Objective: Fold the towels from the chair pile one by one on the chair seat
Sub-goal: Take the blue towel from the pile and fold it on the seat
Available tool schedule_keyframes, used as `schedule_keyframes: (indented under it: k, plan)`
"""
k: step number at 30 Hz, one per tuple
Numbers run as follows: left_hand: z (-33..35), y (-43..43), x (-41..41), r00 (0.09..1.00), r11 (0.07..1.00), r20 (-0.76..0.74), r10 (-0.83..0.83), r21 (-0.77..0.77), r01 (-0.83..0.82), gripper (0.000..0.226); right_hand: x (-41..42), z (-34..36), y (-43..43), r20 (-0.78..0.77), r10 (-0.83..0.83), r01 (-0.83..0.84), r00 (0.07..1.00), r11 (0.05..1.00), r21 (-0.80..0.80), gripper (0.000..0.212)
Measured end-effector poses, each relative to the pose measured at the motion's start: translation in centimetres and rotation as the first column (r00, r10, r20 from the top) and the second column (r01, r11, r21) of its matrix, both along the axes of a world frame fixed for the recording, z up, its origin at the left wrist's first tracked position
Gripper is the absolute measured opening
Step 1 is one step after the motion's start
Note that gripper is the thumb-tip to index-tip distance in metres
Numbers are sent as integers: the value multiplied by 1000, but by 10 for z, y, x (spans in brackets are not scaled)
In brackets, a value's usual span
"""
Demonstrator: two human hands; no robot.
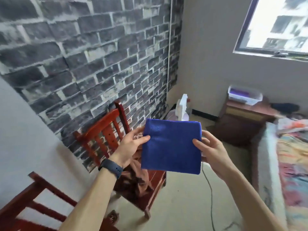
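We pinch the folded blue towel (171,147) with our left hand (129,149) and right hand (214,151). A clear bin (250,101) on the nightstand (236,124) holds something purple.

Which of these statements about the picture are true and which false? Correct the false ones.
1. The left hand and the right hand both hold the blue towel. True.
2. The blue towel lies flat on the seat of the chair. False: it is held up in the air.
3. A dark band sits on the left wrist. True.
4. The chair is white. False: it is red-brown wood.
5. Pinkish cloth lies on the chair. True.
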State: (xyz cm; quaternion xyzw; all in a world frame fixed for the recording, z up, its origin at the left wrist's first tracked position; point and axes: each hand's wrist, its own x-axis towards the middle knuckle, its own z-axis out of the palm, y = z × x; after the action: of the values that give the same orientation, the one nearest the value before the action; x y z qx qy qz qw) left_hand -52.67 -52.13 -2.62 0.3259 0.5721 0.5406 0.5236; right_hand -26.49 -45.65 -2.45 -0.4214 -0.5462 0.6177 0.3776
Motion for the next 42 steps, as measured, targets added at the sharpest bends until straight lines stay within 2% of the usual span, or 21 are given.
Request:
schedule_keyframes:
  k: [6,14,24,29,35,42]
  plan:
    - [16,163,90,990,990,1,-138,18,138,26,93,7,120,-57,-187,188,981,982,18,23]
    - [35,325,200,956,959,77,-284,51,280,29,202,27,253,-1,-338,337,941,937,86,26]
    - [19,571,305,902,901,9,-432,45,431,26,304,16,458,-10,-479,476,878,871,123,28]
    - [12,711,347,874,874,1,-485,44,485,24,342,15,580,-19,-513,513,858,856,61,25]
    - [-7,832,384,870,869,26,-493,-33,494,31,377,-1,699,19,-551,551,834,834,13,26]
    - [-66,945,413,876,850,42,-481,-221,478,29,404,-64,816,92,-530,538,843,830,-143,25]
